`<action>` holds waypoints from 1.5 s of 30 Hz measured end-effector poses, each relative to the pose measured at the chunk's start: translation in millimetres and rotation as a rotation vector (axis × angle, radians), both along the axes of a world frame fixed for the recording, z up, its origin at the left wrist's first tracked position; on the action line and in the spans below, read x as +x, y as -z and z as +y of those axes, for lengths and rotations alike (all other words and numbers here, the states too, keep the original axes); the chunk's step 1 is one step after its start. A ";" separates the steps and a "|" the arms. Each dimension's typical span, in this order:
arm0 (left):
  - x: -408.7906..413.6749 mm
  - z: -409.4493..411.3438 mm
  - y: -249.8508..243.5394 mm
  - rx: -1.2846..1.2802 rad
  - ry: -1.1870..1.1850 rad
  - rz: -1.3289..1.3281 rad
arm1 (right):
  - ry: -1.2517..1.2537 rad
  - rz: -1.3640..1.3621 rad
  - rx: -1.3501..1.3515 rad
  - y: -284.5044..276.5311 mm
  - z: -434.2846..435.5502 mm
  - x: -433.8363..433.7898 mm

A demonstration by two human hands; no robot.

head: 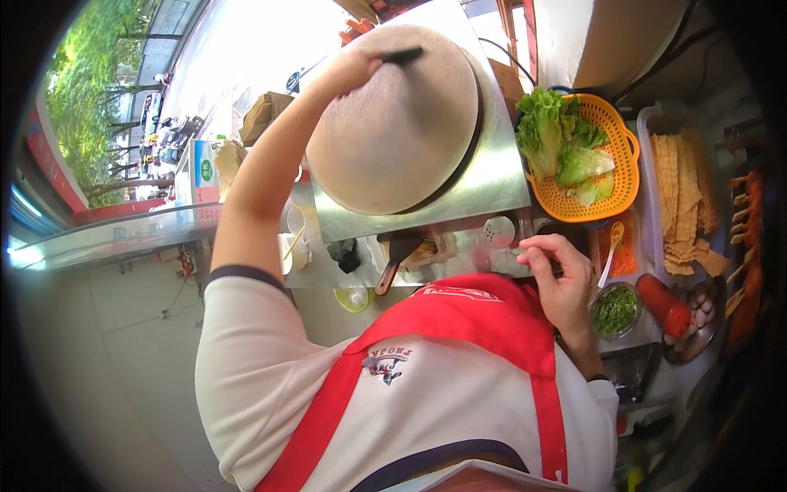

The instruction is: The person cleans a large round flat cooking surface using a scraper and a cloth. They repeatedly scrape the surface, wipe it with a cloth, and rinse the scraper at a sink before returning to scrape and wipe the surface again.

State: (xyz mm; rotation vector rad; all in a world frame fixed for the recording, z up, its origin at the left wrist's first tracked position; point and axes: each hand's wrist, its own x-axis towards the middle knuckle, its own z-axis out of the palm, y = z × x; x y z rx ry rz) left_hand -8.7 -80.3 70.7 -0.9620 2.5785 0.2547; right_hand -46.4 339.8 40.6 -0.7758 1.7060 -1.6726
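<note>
My left hand is closed around the black handle of a tool over the far part of a large round griddle; a grey blur lies beside the handle, and the tool's working end is unclear. My right hand hovers near my apron at the counter's near edge, fingers loosely curled, nothing visible in it. Just beyond it stands a shaker with a perforated lid. A wooden-handled spatula lies between the griddle's steel housing and my red apron.
On the right are an orange colander of lettuce, a bin of crisp fried sheets, a spoon on orange shreds, a bowl of chopped greens and a red bottle. Cups and paper bags stand left.
</note>
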 end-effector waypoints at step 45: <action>196.5 66.8 -10.4 -0.087 0.193 -0.235 | -0.097 -0.028 0.054 17.0 -21.0 23.5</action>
